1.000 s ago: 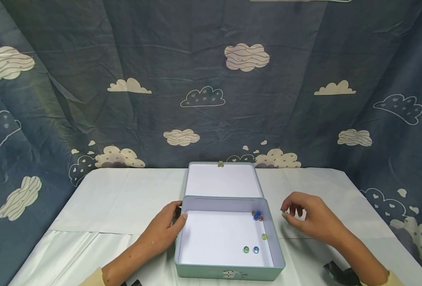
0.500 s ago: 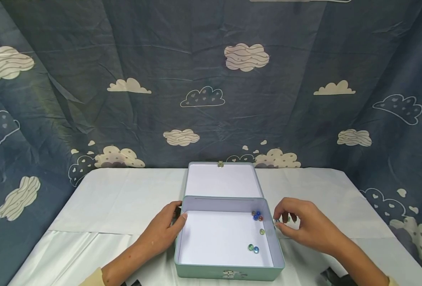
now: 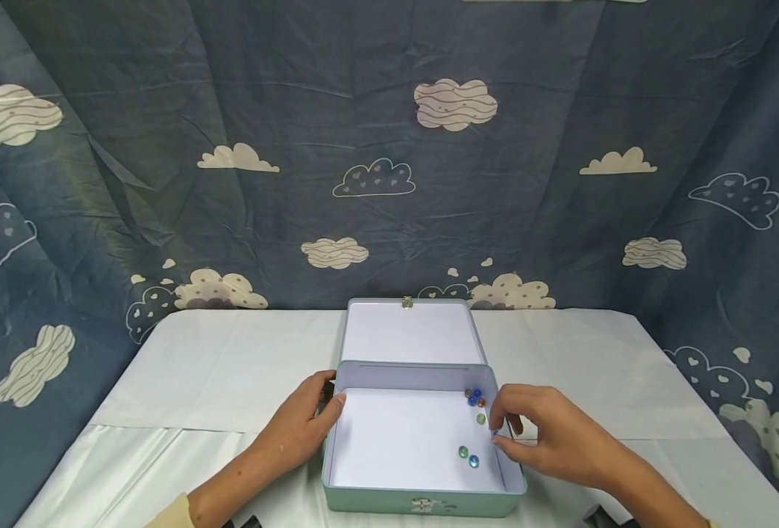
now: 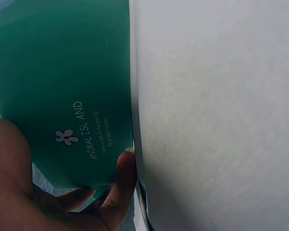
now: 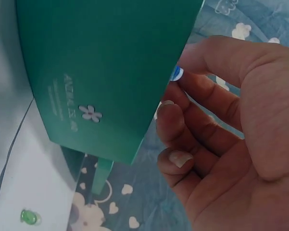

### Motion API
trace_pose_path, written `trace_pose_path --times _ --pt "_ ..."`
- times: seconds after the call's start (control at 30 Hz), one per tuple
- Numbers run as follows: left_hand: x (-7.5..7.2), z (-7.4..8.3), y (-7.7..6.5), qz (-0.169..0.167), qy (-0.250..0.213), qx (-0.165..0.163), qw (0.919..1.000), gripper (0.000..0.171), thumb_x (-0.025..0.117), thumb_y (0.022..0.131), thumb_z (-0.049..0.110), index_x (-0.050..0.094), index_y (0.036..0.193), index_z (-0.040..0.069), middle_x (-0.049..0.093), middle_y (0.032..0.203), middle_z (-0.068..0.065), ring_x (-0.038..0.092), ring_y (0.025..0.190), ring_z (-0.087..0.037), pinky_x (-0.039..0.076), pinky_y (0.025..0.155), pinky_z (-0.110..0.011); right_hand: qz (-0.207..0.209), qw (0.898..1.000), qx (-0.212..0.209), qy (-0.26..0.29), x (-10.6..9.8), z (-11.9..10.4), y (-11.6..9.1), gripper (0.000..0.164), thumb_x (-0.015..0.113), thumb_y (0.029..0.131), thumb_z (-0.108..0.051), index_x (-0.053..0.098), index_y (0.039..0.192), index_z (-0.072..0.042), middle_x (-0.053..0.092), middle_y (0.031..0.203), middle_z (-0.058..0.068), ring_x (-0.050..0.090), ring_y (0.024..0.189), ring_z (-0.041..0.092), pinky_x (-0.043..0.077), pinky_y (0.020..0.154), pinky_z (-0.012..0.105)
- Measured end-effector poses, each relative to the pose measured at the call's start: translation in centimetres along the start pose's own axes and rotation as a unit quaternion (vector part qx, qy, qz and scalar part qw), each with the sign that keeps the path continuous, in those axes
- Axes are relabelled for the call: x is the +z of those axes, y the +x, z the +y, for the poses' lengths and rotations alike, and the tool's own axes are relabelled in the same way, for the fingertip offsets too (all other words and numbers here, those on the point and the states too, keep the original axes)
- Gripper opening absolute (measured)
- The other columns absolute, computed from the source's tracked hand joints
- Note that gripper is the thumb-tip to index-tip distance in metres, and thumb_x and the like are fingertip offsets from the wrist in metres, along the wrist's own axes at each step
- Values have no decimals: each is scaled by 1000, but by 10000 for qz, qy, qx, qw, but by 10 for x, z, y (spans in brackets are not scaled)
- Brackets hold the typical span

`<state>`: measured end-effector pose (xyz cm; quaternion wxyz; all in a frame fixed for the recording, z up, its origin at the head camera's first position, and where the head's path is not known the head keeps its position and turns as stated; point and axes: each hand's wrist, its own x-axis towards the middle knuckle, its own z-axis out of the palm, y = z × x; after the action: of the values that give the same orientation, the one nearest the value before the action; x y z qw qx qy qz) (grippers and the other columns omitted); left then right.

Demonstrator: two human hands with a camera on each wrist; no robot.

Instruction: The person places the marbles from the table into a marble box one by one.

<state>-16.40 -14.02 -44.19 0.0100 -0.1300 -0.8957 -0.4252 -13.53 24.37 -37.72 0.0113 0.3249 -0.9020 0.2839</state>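
A green tin box with a white inside stands on the table, its lid tipped back. My left hand holds the box's left wall, thumb over the rim and fingers along the outside. At the right wall, my right hand pinches a blue-and-white marble between thumb and fingers. Inside the box, several blue and brownish marbles cluster at the back right. A yellow-green marble lies in front of them. Nearer the front are a green marble and a light blue marble.
White cloth covers the table around the box. Outside the box's right side, another green marble lies on the cloth. A dark curtain printed with clouds hangs behind and at both sides.
My right hand has moved left and toward me with its marble, from beside the box to its right wall. The yellow-green marble rolled backward, the green one rightward. My left hand stays put.
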Motion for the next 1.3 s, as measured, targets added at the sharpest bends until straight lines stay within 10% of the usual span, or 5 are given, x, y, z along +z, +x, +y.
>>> trace_pose_path --times 0.7,1.3 --pt "-1 1 0 -56 12 -18 10000 53 53 112 37 51 152 3 64 135 -8 62 122 -19 52 103 -51 -276 9996 75 -24 4 -8 1 24 89 87 -18 70 96 -31 61 88 -20 55 72 1 50 61 20" --pt "0 0 1 -14 87 -18 10000 52 53 111 35 51 152 3 65 133 -8 63 120 -18 52 103 -50 1235 9911 -69 -483 -10 17 0 40 82 86 4 68 97 -32 62 93 -21 53 72 2 45 58 19"
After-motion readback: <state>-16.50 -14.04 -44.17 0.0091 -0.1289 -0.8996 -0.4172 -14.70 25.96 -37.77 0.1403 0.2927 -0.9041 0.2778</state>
